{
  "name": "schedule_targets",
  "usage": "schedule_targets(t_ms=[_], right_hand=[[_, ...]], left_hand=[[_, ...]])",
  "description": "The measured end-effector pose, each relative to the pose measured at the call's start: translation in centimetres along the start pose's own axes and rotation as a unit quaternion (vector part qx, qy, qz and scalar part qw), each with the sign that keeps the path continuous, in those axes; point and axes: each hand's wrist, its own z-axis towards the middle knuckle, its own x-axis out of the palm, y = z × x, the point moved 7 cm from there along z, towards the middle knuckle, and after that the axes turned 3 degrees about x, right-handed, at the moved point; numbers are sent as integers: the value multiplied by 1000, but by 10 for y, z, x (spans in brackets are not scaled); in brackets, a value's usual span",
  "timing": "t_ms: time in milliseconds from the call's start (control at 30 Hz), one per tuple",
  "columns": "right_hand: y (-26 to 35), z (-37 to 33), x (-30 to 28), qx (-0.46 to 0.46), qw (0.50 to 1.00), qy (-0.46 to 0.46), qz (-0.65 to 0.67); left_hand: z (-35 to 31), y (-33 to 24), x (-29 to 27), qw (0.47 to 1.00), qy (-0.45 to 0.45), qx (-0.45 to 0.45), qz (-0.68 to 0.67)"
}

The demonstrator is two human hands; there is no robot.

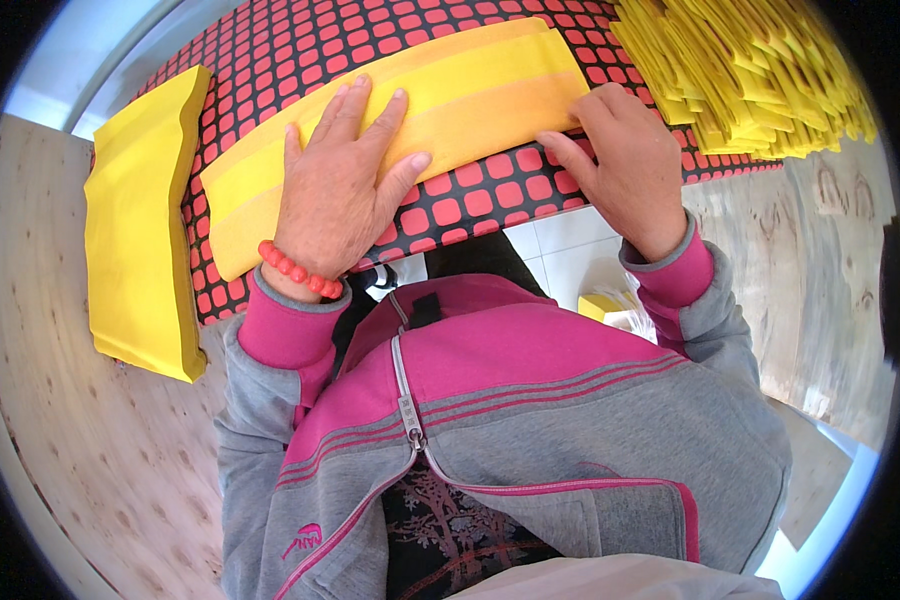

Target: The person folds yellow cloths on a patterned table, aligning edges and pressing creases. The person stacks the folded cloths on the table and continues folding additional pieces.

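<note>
A long folded yellow sheet [450, 105] with an orange band lies slantwise across the table; I cannot tell whether it is paper or cloth. My left hand [340, 170] rests flat on its left half, palm down, fingers spread and thumb out toward the near edge. At the sheet's right end, my right hand [625, 150] has its fingers curled over the near corner, with the thumb close to the lower edge. The fingertips' hold on the corner is partly hidden.
A thick yellow stack [140, 220] sits at the table's left end. Many folded yellow pieces [745, 75] are heaped at the far right. The table has a red-and-black patterned cover [470, 203]. A yellow object [600, 307] is on the floor below.
</note>
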Motion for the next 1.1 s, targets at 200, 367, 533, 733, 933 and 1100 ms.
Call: schedule_targets(t_ms=[200,367,533,733,933,1100], right_hand=[[37,7,-1,-103,985,-66,125],[80,7,25,-141,962,-18,232],[69,1,22,-105,964,51,240],[34,7,-2,-36,996,-69,48],[15,-8,-7,-28,996,-80,34],[12,1,-8,-5,999,-32,40]], left_hand=[[0,0,1,1000,-3,6,1],[1,2,2,1000,-8,-2,-3],[2,1,4,1000,-1,-5,3],[0,0,3,1000,5,-5,11],[0,1,4,1000,8,3,13],[-2,2,3,1000,-7,9,2]])
